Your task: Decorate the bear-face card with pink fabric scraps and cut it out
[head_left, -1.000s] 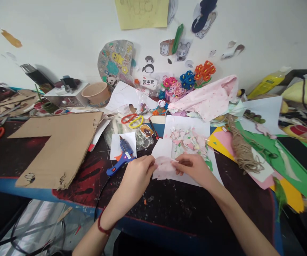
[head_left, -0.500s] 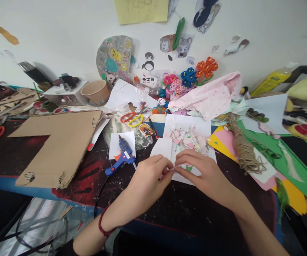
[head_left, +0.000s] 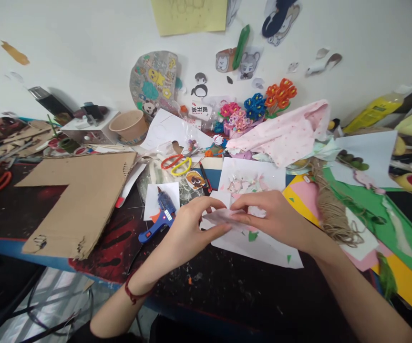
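Observation:
Between my two hands is a small piece of pale pinkish paper [head_left: 220, 217], held over a white sheet [head_left: 277, 252]. My left hand [head_left: 195, 221] has thumb and fingers around its left part, and a red cord bracelet circles that wrist. With fingertips pinched, my right hand [head_left: 270, 214] grips the paper's right side. Torn pink, white and green paper scraps [head_left: 251, 183] lie on the sheet behind my hands. To the left of my left hand, a blue glue gun [head_left: 163, 214] rests partly on a small white paper square.
Cut cardboard [head_left: 80, 195] covers the table's left side. Red and yellow scissors [head_left: 177, 164] lie beyond the glue gun. A twine bundle [head_left: 331, 205] and green paper [head_left: 399, 228] are at right. Behind stand bead flowers [head_left: 254, 105] and pink cloth [head_left: 284, 133]. A person's hand shows at far left.
My hands have spread slightly, and the pale paper between them now shows its flat face. The white sheet's near right corner has come into view. The camera view has shifted a little.

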A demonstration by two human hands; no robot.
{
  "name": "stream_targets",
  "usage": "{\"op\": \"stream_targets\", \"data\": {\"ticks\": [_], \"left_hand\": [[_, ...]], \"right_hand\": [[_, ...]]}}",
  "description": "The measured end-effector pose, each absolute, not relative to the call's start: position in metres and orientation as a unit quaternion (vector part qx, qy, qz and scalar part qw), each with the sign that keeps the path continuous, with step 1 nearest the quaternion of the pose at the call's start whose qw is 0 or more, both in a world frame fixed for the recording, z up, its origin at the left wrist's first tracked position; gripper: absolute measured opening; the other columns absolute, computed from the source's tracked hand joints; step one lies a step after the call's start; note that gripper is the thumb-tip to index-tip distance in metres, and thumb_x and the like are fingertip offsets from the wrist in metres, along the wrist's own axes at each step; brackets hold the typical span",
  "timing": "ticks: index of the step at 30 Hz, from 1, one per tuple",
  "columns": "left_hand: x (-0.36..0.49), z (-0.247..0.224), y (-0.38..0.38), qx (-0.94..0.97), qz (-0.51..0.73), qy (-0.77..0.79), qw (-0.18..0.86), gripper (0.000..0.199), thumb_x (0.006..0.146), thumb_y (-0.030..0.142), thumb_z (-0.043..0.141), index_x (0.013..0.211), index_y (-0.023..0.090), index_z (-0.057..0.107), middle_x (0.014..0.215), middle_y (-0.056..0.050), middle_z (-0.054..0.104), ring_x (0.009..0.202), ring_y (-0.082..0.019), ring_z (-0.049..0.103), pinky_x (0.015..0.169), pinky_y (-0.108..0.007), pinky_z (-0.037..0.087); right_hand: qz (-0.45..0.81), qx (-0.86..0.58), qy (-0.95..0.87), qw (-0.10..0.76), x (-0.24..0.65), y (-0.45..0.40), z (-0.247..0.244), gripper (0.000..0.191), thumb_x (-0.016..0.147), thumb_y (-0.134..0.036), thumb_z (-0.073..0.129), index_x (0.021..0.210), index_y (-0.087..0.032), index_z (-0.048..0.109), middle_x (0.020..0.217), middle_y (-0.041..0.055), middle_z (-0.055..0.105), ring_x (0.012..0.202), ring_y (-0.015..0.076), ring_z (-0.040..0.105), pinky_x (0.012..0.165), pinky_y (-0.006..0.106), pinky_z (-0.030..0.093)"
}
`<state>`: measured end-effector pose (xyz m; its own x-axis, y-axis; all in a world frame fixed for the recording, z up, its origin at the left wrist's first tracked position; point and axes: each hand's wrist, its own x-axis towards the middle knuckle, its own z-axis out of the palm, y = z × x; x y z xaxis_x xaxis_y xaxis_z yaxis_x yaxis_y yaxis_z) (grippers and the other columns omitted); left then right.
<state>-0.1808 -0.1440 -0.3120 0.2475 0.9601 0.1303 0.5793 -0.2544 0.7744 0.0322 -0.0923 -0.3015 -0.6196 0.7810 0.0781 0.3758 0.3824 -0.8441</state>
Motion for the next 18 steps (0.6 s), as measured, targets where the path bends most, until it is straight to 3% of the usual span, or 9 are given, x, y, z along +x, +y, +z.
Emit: {"op": "stream_targets", "data": {"ticks": [2, 5, 10, 18], "left_hand": [[-0.178, -0.309, -0.137, 0.728, 0.323, 0.536, 0.28, 0.014, 0.086, 0.034, 0.068, 0.086, 0.02, 0.066, 0.069, 0.003, 0.059, 0.063, -0.011, 0.049, 0.059, -0.022, 0.037], [-0.178, -0.31, -0.13, 0.728, 0.321, 0.549, 0.255, 0.019, 0.089, 0.029, 0.063, 0.072, 0.018, 0.063, 0.056, 0.006, 0.047, 0.053, -0.008, 0.038, 0.053, -0.022, 0.03], [-0.188, -0.32, -0.13, 0.741, 0.268, 0.566, 0.242, 0.006, 0.085, 0.02, 0.063, 0.079, 0.018, 0.063, 0.059, 0.006, 0.049, 0.054, -0.009, 0.04, 0.055, -0.022, 0.029], [-0.194, -0.335, -0.144, 0.765, 0.193, 0.575, 0.215, 0.026, 0.088, 0.018, 0.06, 0.065, 0.018, 0.046, 0.06, 0.005, 0.046, 0.055, -0.01, 0.041, 0.056, -0.025, 0.026]], "right_hand": [[0.403, -0.362, -0.805, 0.242, 0.028, -0.085, -0.295, 0.019, 0.089, -0.041, 0.064, 0.083, -0.026, 0.074, 0.075, -0.0009, 0.071, 0.067, 0.0157, 0.061, 0.065, 0.028, 0.044], [0.394, -0.379, -0.797, 0.256, 0.025, -0.077, -0.297, 0.019, 0.087, -0.041, 0.065, 0.086, -0.025, 0.075, 0.079, 0.0006, 0.073, 0.07, 0.0168, 0.063, 0.066, 0.029, 0.046], [0.429, -0.392, -0.773, 0.253, 0.025, -0.076, -0.315, 0.014, 0.084, -0.037, 0.068, 0.081, -0.025, 0.075, 0.077, 0.0005, 0.073, 0.068, 0.0163, 0.064, 0.065, 0.03, 0.049], [0.433, -0.398, -0.784, 0.198, 0.019, -0.084, -0.329, 0.014, 0.085, -0.033, 0.067, 0.08, -0.024, 0.076, 0.074, 0.0005, 0.073, 0.066, 0.0156, 0.063, 0.061, 0.028, 0.046]]}}
